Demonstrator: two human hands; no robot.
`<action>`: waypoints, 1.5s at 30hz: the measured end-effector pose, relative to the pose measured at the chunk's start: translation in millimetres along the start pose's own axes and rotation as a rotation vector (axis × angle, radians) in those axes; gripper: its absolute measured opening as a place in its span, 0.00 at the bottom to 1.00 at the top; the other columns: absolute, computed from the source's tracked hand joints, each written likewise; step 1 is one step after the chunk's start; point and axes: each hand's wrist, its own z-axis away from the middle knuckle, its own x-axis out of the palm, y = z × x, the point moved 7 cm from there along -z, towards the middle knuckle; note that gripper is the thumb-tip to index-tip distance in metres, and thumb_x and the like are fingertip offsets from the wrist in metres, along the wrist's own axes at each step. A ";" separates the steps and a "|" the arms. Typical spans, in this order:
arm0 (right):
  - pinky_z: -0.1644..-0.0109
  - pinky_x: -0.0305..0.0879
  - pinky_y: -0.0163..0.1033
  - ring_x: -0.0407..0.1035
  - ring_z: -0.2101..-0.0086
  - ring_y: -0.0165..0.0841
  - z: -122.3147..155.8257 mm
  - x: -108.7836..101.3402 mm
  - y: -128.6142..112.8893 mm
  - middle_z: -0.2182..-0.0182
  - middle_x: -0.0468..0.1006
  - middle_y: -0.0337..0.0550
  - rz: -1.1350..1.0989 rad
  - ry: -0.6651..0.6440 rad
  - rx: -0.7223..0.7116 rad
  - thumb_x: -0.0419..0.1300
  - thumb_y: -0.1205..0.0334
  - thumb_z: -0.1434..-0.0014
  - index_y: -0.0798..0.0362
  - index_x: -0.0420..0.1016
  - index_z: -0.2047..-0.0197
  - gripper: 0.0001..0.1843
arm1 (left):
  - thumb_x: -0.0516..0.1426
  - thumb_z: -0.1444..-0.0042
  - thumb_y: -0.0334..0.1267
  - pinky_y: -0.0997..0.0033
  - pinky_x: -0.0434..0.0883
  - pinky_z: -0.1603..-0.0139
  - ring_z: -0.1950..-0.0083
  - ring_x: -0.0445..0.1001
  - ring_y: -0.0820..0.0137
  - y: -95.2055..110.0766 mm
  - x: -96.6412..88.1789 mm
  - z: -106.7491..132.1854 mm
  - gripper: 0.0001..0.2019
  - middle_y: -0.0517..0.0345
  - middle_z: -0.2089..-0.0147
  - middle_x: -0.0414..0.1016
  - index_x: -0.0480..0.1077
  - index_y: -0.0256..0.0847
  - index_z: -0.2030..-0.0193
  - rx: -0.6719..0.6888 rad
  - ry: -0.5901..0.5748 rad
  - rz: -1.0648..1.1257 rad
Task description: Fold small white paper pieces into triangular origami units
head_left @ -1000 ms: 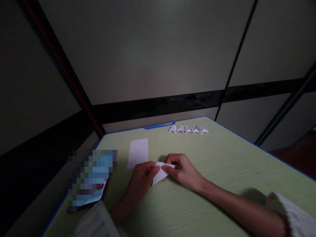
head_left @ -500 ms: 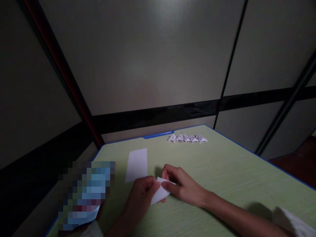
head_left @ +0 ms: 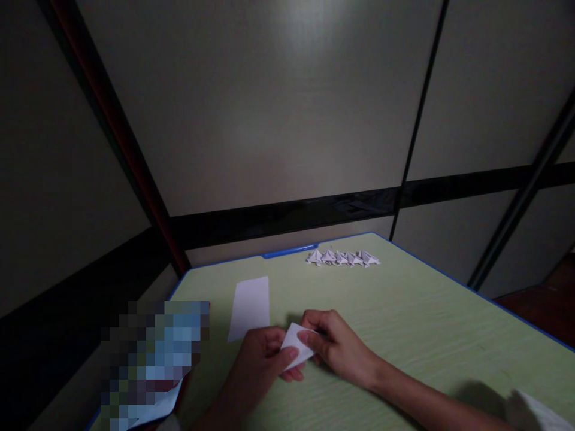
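A small white piece of paper [head_left: 297,349] is pinched between both my hands just above the green table [head_left: 404,323]. My left hand [head_left: 265,356] grips its lower left edge with thumb and fingers closed. My right hand [head_left: 335,344] closes on its upper right corner. The paper looks partly folded. A flat white paper rectangle [head_left: 250,306] lies on the table just beyond my left hand.
A row of several small folded white paper pieces [head_left: 342,258] sits near the table's far edge. A blurred blue object [head_left: 155,359] lies at the table's left edge. Dim wall panels with dark frames stand behind the blue-rimmed table.
The view has tilted up a little, so everything sits lower in frame. My hands have turned the paper and drawn it closer together; its visible part looks smaller.
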 end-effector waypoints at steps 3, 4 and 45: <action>0.80 0.48 0.28 0.53 0.83 0.23 -0.4 -3.7 1.0 0.86 0.59 0.34 -0.008 0.017 0.010 0.49 0.60 0.49 0.56 0.57 0.80 0.11 | 0.58 0.64 0.42 0.76 0.64 0.80 0.82 0.69 0.73 -1.7 -1.4 0.5 0.12 0.58 0.83 0.71 0.64 0.34 0.81 -0.024 0.020 0.007; 0.80 0.48 0.28 0.53 0.83 0.23 -0.6 -4.4 1.1 0.87 0.59 0.34 -0.012 0.017 0.012 0.49 0.60 0.49 0.56 0.57 0.80 0.12 | 0.58 0.64 0.42 0.76 0.64 0.81 0.83 0.68 0.73 -2.2 -1.8 0.9 0.12 0.58 0.84 0.71 0.64 0.34 0.81 -0.033 0.031 0.007; 0.80 0.56 0.28 0.62 0.84 0.22 -3.1 -13.2 6.6 0.86 0.69 0.32 -0.498 -0.194 0.059 0.60 0.69 0.61 0.58 0.61 0.69 0.14 | 0.54 0.59 0.43 0.79 0.59 0.86 0.87 0.64 0.77 -10.1 9.8 3.6 0.12 0.61 0.87 0.67 0.63 0.34 0.78 -0.018 -0.077 -0.036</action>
